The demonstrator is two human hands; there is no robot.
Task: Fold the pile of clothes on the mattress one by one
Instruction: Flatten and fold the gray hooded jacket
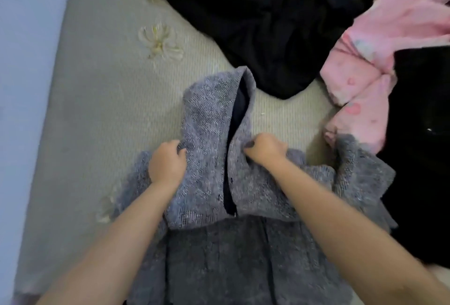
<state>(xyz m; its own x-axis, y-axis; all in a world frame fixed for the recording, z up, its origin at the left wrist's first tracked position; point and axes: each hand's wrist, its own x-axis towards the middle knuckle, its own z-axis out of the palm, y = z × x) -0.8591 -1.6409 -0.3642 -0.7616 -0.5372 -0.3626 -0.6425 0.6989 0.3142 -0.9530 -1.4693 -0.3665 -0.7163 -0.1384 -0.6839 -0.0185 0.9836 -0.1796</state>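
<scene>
Grey fuzzy hoodie point(211, 243) on mattress point(97, 109); both hands, left hand point(166, 163), right hand point(264, 148), fingers seemingly clamped on its hood.

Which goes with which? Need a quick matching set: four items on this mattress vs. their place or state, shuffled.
Items:
1. fuzzy grey hooded garment
2. crumpled pink printed garment
3. large black garment
4. embroidered flower on the beige mattress

Places:
A. top centre
B. gripped by both hands
C. left, on bare mattress
D. right, beside black cloth

Pairs: 1-B, 2-D, 3-A, 4-C

We see a nubbly grey knit coat point(209, 122), matt black cloth point(267, 24), soft pink fabric point(389, 24), and a ribbed woven mattress point(109, 109).
</scene>
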